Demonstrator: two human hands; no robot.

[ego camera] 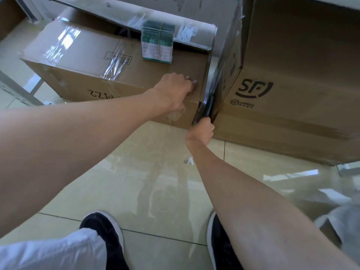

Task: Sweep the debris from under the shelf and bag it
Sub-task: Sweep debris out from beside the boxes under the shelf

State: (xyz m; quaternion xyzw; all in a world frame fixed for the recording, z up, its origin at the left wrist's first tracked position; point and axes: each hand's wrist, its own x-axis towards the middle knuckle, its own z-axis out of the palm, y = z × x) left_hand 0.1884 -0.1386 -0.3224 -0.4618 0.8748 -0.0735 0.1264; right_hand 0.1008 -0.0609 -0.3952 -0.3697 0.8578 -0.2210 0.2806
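Observation:
My right hand (200, 131) grips a dark handle (206, 106) that runs up into the narrow gap between two cardboard boxes; its far end is hidden in the gap. My left hand (175, 92) rests on the top front edge of the left cardboard box (87, 63), fingers curled over the edge near its right corner. A small white scrap of debris (189, 160) lies on the tile floor just left of my right forearm. No bag is visible.
A large box with an SF Express logo (292, 90) stands right of the gap. A green banded stack of packets (157, 42) sits on the left box. My black shoes (105, 234) stand on glossy beige tiles. Grey shelf legs (17, 88) are at the left.

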